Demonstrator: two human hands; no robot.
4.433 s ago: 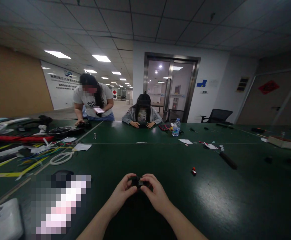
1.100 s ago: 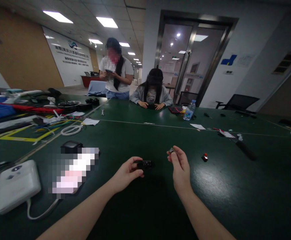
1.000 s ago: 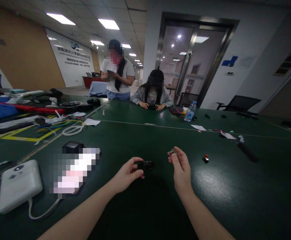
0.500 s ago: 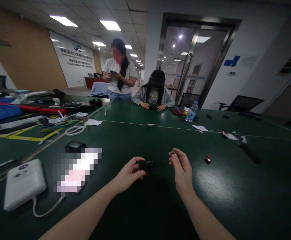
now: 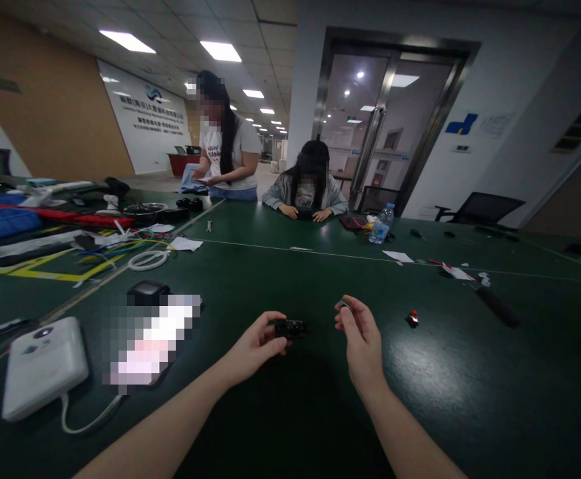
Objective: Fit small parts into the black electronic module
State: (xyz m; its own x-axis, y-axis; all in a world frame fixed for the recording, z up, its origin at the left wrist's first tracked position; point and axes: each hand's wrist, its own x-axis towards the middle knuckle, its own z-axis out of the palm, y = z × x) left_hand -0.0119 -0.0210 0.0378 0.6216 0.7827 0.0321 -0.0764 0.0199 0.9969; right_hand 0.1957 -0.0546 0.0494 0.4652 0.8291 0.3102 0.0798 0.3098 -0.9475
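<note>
My left hand [image 5: 260, 342] grips a small black block-shaped part [image 5: 293, 328] between thumb and fingers, low over the green table [image 5: 315, 399]. Small light marks show on its upper side, too fine to read. To the right, my right hand [image 5: 363, 336] pinches a small flat greyish piece [image 5: 343, 303] between thumb and forefinger, raised slightly above the tabletop. The two held pieces are apart. Further right on the table lies a small red and silver object [image 5: 412, 319], whose kind I cannot make out.
On the left are a white power bank [image 5: 45, 369] with a cable, a blurred-out phone [image 5: 158, 342] and a black case [image 5: 148, 293]. A water bottle [image 5: 383, 223] stands across the table. Opposite me, one person [image 5: 307, 183] sits and another [image 5: 227, 140] stands.
Both my hands keep their grips and stay almost in place. The standing person has turned and lowered their hands, and the phone they held no longer shows clearly.
</note>
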